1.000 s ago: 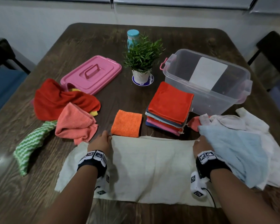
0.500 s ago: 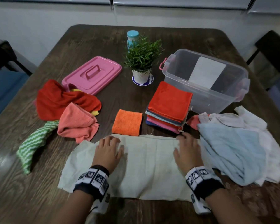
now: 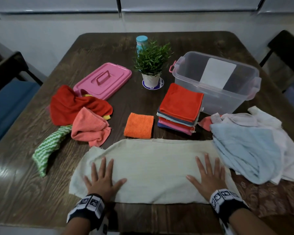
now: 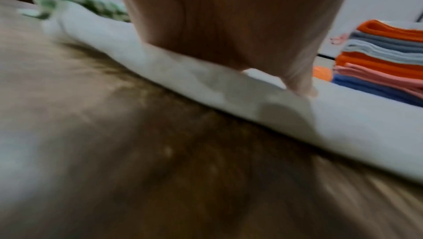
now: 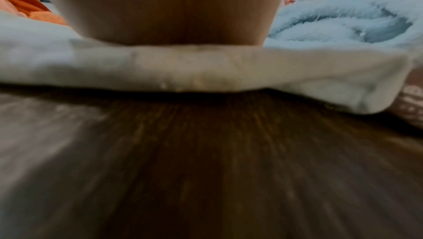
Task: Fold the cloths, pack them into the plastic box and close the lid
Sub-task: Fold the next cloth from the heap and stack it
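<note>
Flat under both hands (image 3: 103,178) (image 3: 209,177) lies the cream cloth (image 3: 151,170).

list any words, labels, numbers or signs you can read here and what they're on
No readable text.
White label on the plastic box: appears blank.
Blue-and-white coaster under the potted plant: any print mostly hidden, too small.
Wristbands: black-and-white marker squares, no letters.

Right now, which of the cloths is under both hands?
The large cream cloth, spread flat at the table's near edge. Left hand and right hand press on it with straight fingers; the other cloths lie untouched.
</note>
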`<state>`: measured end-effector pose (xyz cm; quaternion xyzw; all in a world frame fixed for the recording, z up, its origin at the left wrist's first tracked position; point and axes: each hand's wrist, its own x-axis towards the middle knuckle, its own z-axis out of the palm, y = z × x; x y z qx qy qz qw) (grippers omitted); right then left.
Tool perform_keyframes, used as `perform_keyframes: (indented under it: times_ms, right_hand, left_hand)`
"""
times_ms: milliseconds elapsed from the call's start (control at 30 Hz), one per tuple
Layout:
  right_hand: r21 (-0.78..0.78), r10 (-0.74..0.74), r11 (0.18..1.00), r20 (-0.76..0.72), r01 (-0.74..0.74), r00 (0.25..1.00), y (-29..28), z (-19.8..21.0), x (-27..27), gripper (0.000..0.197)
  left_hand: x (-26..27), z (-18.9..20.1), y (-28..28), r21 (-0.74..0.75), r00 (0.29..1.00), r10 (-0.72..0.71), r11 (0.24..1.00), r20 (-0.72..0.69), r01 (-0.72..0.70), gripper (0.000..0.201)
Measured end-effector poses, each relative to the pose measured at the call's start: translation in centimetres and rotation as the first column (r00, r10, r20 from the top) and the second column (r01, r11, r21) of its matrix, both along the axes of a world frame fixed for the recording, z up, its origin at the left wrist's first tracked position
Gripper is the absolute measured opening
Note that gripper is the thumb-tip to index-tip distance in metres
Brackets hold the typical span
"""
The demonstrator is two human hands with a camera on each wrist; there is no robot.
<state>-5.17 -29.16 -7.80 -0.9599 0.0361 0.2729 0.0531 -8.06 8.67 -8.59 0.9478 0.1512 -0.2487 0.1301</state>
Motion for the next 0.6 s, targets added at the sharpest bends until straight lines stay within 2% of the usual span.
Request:
perform_keyframes:
  times_ms: [100,167,233,333,467,600]
  right_hand:
    - [0.003,-0.038,0.999,-0.015,0.038,0.999,0.3,0.7,0.0,0.112]
    - [0.007,-0.049,0.999,-0.023,0.049,0.999,0.7,1.1,-0.1,0.111]
    - [0.007,-0.05,0.999,-0.044,0.051,0.998,0.9,1.5,-0.2,0.11]
    - [-0.008,-0.058,0.998,-0.067,0.058,0.996,1.0,1.6,-0.3,0.113]
    - [-0.003,-0.054,0.999,-0.099,0.054,0.994,0.9,1.9,-0.2,0.116]
    - [0.014,-0.037,0.999,-0.113,0.039,0.993,0.8,2.3,0.0,0.122]
  left_hand:
    - [0.7,1.6,1.7,0.012,0.949,0.264,0.963,0.172,-0.27,0.074]
    - [2.0,2.5,3.2,-0.008,0.898,0.327,0.94,0.295,-0.34,0.054]
    - [3.5,2.9,4.6,0.0,0.917,0.23,0.97,0.327,-0.244,0.042]
    - [5.3,3.0,5.2,-0.01,0.948,0.109,0.994,0.3,-0.111,0.039]
    - [6.2,3.4,5.1,-0.035,0.959,0.188,0.982,0.212,-0.185,0.033]
    - [7.1,3.7,5.5,-0.134,0.911,0.249,0.967,0.328,-0.216,0.018]
